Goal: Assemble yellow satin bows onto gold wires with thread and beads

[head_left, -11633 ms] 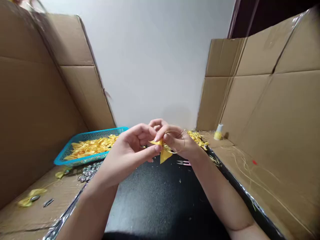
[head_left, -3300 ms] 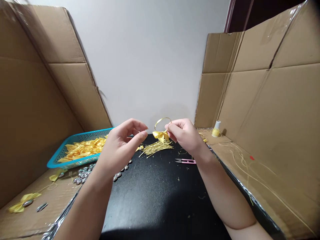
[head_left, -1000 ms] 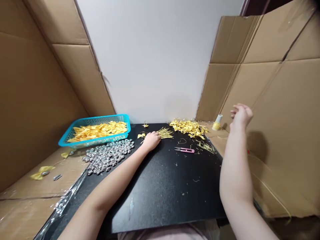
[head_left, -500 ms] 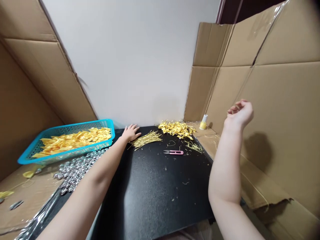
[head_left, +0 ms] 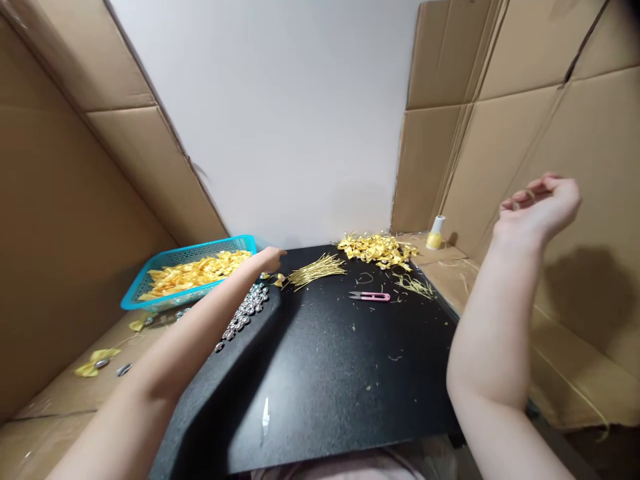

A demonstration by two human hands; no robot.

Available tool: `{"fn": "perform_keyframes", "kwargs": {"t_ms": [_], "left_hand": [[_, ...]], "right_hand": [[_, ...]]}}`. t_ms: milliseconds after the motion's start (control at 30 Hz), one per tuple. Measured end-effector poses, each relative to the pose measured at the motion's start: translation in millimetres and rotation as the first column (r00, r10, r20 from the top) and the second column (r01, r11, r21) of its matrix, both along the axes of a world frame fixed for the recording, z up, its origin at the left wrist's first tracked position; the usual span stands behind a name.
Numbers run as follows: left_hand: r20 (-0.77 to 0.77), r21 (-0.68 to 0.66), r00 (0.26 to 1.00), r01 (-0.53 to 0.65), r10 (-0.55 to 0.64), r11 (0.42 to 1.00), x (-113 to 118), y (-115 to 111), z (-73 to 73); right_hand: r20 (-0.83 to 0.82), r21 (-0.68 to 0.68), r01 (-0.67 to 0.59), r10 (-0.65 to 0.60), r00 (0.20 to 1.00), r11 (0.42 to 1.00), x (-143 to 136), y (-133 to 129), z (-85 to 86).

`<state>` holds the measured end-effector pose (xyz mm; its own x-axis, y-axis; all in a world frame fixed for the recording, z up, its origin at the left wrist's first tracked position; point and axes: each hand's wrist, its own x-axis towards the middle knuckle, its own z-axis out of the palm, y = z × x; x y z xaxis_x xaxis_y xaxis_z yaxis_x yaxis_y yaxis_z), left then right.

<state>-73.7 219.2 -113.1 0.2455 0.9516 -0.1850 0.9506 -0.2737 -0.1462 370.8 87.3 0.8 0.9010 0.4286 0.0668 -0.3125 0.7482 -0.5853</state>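
Observation:
My left hand (head_left: pixel 273 259) is at the far left of the black table (head_left: pixel 340 373), by the blue basket's right end. Its fingers are mostly hidden, so I cannot tell whether they hold anything. Just below it lies a small yellow bow (head_left: pixel 279 280) with a bead. A bundle of gold wire ties (head_left: pixel 319 269) lies to its right. My right hand (head_left: pixel 543 200) is raised at the right, fingers curled in loosely, with nothing visible in them except a thin yellowish band at one finger. Pink thread snips (head_left: pixel 370 297) lie below the ties.
The blue basket (head_left: pixel 187 295) holds yellow ribbon pieces. Silver beads (head_left: pixel 247 310) spread beneath my left forearm. A pile of yellow bows (head_left: pixel 377 250) and thread scraps (head_left: pixel 416 287) lie at the back right, near a spool of yellow thread (head_left: pixel 436 233). Cardboard walls (head_left: pixel 440 147) stand around.
The view has shifted left. My left hand was spread flat beside the gold ties; now its fingers are drawn in and bows show near it. My right hand stays raised and curled.

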Motion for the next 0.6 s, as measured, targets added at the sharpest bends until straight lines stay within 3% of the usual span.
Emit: {"fn": "perform_keyframes", "kwargs": {"t_ms": [100,267,433,533,600], "left_hand": [[-0.041,-0.087,0.998,0.041,-0.045,0.995,5.2,-3.9,8.7],[-0.155,-0.149,0.986,0.031,-0.054,0.988,14.2,-10.5,0.1],[-0.236,-0.039,0.972,-0.005,-0.004,0.999,15.8,-2.6,11.5],[-0.204,0.067,0.979,0.015,-0.001,0.998,14.8,-4.3,25.6],[-0.144,0.141,0.989,0.053,-0.033,0.989,17.1,-14.1,27.0]], "right_hand": [[0.016,-0.019,-0.003,0.003,1.0,1.0,3.4,1.8,-2.4],[0.008,-0.019,-0.022,0.023,1.0,1.0,5.4,3.1,-3.2],[-0.021,-0.042,-0.029,0.028,0.999,0.999,5.9,6.4,-3.2],[-0.026,-0.039,-0.028,0.027,0.999,0.999,7.3,6.3,-2.8],[-0.017,-0.036,-0.018,0.018,1.0,0.999,7.1,5.3,-1.9]]}}
